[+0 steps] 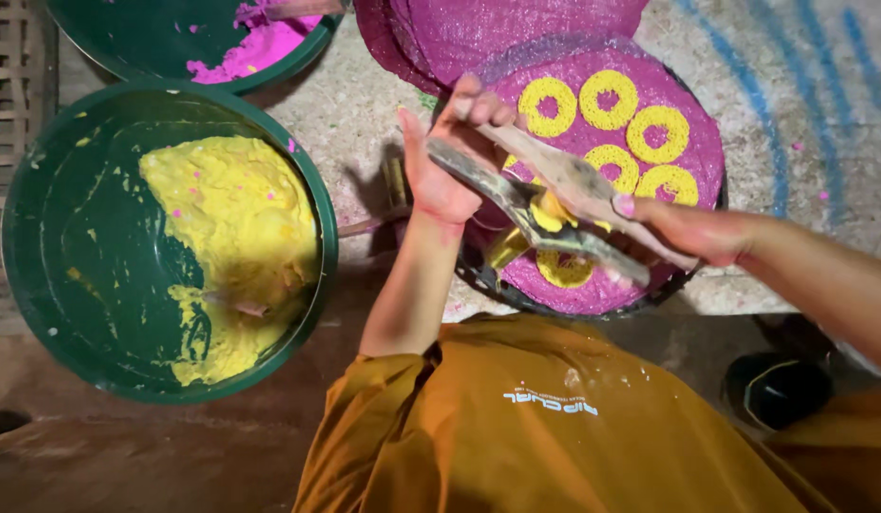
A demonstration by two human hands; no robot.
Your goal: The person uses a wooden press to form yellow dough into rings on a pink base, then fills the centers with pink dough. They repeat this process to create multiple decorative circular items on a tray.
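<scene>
My left hand [445,157] grips one end of a long two-armed wooden press [545,195], and my right hand [692,231] grips its other end. Yellow dough [552,211] squeezes out between the arms. The press hangs over a round pink mat [692,157] that carries several yellow dough rings [607,100]; one more ring [564,271] lies right under the tool. My orange shirt fills the bottom of the head view.
A large green basin [51,256] at the left holds a mass of yellow dough [236,237]. A second green basin [146,38] at the top holds pink dough [260,47]. More pink mats [497,28] are stacked behind. A dark shoe [778,389] sits at the lower right.
</scene>
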